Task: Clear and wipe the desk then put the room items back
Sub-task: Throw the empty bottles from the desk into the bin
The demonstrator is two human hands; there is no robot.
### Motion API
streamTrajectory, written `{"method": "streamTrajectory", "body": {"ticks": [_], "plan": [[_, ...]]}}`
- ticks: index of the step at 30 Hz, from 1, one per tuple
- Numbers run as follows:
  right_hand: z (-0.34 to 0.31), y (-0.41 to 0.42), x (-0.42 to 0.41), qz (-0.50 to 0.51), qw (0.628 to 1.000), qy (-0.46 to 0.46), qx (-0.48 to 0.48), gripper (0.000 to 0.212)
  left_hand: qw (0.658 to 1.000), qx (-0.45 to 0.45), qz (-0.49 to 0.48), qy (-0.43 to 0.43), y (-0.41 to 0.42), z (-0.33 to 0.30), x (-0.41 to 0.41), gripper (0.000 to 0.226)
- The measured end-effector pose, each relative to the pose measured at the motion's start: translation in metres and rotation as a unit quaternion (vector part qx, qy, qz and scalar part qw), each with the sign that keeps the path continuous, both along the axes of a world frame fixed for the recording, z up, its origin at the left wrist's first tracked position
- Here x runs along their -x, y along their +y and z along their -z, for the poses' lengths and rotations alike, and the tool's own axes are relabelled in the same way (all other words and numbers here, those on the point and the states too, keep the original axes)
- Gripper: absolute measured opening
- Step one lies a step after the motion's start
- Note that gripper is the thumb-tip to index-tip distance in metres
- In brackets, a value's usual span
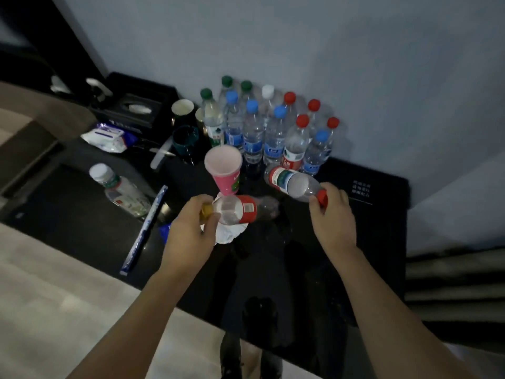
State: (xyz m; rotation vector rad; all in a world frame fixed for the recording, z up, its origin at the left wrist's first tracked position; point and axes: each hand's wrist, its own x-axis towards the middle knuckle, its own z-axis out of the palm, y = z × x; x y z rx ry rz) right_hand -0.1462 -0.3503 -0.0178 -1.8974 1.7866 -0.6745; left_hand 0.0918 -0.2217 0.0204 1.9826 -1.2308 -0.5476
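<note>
Over the dark surface (369,242), each hand holds a bottle by its cap end, left hand (191,228) and right hand (332,214), so both should lift gently past the pink cup (224,170).

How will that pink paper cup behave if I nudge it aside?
The pink paper cup looks empty, so it is probably very light and would skid or topple at a light push. It widens toward the top, so it likely tips easily. On its side it would probably roll in a curve. Its thin wall may crush if squeezed.
</note>
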Motion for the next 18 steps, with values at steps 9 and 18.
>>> {"method": "streamTrajectory", "body": {"ticks": [9, 18], "plan": [[-0.102, 0.044, -0.029, -0.081, 0.993, -0.029, 0.076, 0.029, 0.99, 0.107, -0.03, -0.085, 0.022, -0.077, -0.005, 0.037], [-0.163, 0.113, -0.154, -0.239, 0.964, 0.013, 0.112, 0.033, 0.972, 0.127, -0.111, -0.165, 0.113, -0.115, -0.097, 0.042]]}}
